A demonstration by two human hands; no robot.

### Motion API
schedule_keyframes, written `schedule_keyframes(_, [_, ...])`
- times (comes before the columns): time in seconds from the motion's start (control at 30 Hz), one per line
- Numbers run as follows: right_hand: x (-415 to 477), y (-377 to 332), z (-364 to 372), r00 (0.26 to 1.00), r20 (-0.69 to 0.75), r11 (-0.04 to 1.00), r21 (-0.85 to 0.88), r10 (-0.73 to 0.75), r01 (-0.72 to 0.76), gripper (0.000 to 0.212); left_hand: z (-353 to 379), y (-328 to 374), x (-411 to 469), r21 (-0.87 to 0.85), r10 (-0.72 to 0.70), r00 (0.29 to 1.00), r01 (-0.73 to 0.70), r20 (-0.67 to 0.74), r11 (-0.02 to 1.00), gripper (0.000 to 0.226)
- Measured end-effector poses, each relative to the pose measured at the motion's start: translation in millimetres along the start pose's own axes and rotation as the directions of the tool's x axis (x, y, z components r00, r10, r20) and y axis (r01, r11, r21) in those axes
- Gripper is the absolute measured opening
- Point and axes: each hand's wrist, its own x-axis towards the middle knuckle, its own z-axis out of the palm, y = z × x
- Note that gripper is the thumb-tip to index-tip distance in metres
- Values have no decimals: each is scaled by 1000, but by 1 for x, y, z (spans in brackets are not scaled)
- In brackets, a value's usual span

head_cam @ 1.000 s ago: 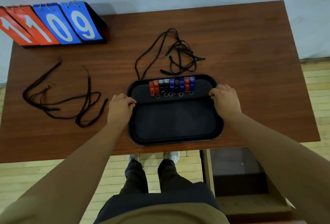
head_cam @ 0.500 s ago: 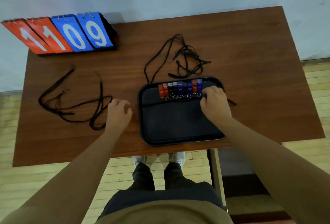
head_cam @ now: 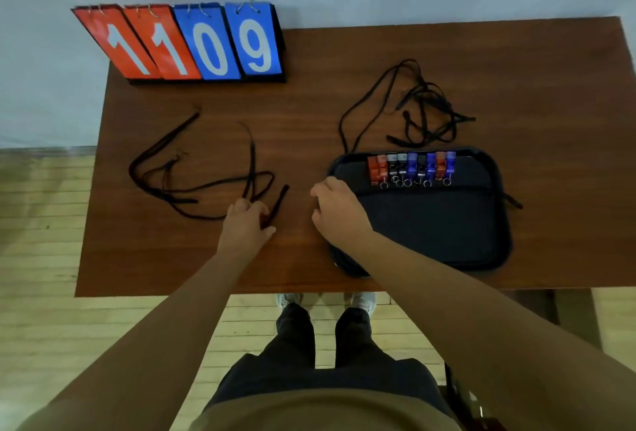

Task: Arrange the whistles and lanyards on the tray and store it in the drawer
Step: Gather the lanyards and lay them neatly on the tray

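Left hand (head_cam: 246, 224) fingers curled round the near lanyard (head_cam: 279, 200) end; strap ran away from the fingertips. Right hand (head_cam: 339, 214) lay beside the tray (head_cam: 499, 224), grip unclear.

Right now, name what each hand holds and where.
Left hand grips black cord lanyards at their near loops. Right hand rests at the black rectangular tray's left rim; hold unclear.

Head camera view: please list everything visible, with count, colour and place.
table: one, brown, centre
scoreboard: one, red and blue, table's far-left corner
tray: one, black, table's near right
whistles: about nine, orange, grey, blue, tray's far end
left lanyards: several, black, table's left
far lanyards: tangle, black, beyond tray
tray lanyard: one, black, across tray
left hand: grips left lanyards
right hand: tray's left rim, grip unclear
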Motion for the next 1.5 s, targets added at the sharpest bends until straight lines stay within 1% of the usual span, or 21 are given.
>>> schedule_keyframes(0.07, [9,-13,13,999,32,999,-32,-19,20,32,4,-9,2,48,71,997,-71,-7,996,29])
schedule_keyframes(0.17, [19,-25,26,989,147,1000,-16,-6,8,49,4,-19,2,53,197,980,-196,-11,979,25])
schedule_keyframes(0.23, [24,-30,31,977,213,1000,16,-12,8,54,-6,-19,-3,-29,286,958,-286,11,958,21])
schedule_keyframes(0.27, [25,-32,33,973,228,999,39,-23,15,51,-13,-19,-5,-101,310,951,-306,23,947,18])
schedule_keyframes(0.37, [29,-37,29,973,217,994,90,-77,59,29,-38,-19,-12,-333,279,956,-236,89,913,8])
schedule_keyframes(0.43, [30,-40,20,972,219,991,115,-86,62,23,-54,-20,-14,-414,272,956,-205,108,887,12])
schedule_keyframes(0.53, [30,-46,-4,968,244,986,162,-64,24,19,-77,-16,-12,-415,320,943,-258,87,872,12])
schedule_keyframes(0.63, [23,-46,-35,984,178,977,214,-18,-21,19,-95,-12,-8,-428,314,947,-258,65,866,9])
schedule_keyframes(0.73, [14,-34,-65,990,126,968,233,67,-96,16,-106,-17,-4,-383,319,944,-265,83,885,7])
schedule_keyframes(0.83, [0,-14,-90,980,64,947,255,188,-198,14,-117,-21,-1,-337,326,942,-281,85,899,12])
schedule_keyframes(0.93, [-18,5,-107,963,10,945,187,270,-267,18,-129,-12,0,-327,320,947,-296,23,897,19])
schedule_keyframes(1.03, [-35,16,-112,944,56,939,99,325,-329,18,-140,11,-8,-427,337,941,-314,-22,848,20])
schedule_keyframes(1.13, [-46,18,-107,936,111,940,44,333,-340,23,-150,41,-22,-527,439,898,-368,10,766,20])
schedule_keyframes(1.2, [-51,9,-106,953,110,944,148,282,-296,44,-157,63,-30,-550,511,859,-407,43,729,19])
schedule_keyframes(1.23, [-53,2,-107,966,100,938,234,239,-257,52,-159,72,-33,-563,538,842,-419,54,712,19])
schedule_keyframes(1.27, [-56,-5,-108,978,91,919,335,187,-207,54,-161,81,-36,-568,561,826,-433,63,700,19])
schedule_keyframes(1.3, [-59,-12,-110,986,92,879,448,139,-165,51,-162,89,-38,-567,580,811,-444,75,694,18])
schedule_keyframes(1.37, [-65,-19,-111,991,107,728,673,77,-129,39,-161,99,-42,-576,609,786,-452,103,681,19])
schedule_keyframes(1.4, [-68,-20,-111,992,111,667,735,62,-124,33,-160,103,-43,-584,616,779,-448,116,677,19])
schedule_keyframes(1.43, [-71,-20,-111,993,103,649,752,55,-114,29,-158,105,-44,-592,617,776,-439,129,676,20])
schedule_keyframes(1.5, [-75,-15,-112,995,82,677,730,56,-98,29,-152,109,-46,-600,619,770,-427,150,677,20])
